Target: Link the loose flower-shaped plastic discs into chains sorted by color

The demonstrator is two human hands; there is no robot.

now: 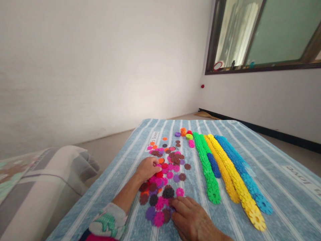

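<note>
Flat flower-shaped plastic discs in pink, purple, brown, black, red and orange lie in a loose pile (160,184) on the cloth. My left hand (147,168) reaches over the pile's left side, its thumb and fingers closed at a red disc (159,174). At the near right edge of the pile is my right hand (192,217), fingers curled together beside a brown disc; whatever they hold is hidden. Right of the pile run overlapping rows of discs: green (207,167), yellow (237,177) and blue (244,174). A short dark blue row (214,165) lies between green and yellow.
Toward the far end stand an orange stack (183,132) and small purple, red, lime and pink groups. A striped blue cloth (278,197) covers the table. Grey fabric (62,170) drapes over something at left. Walls and a dark-framed window (278,33) are beyond.
</note>
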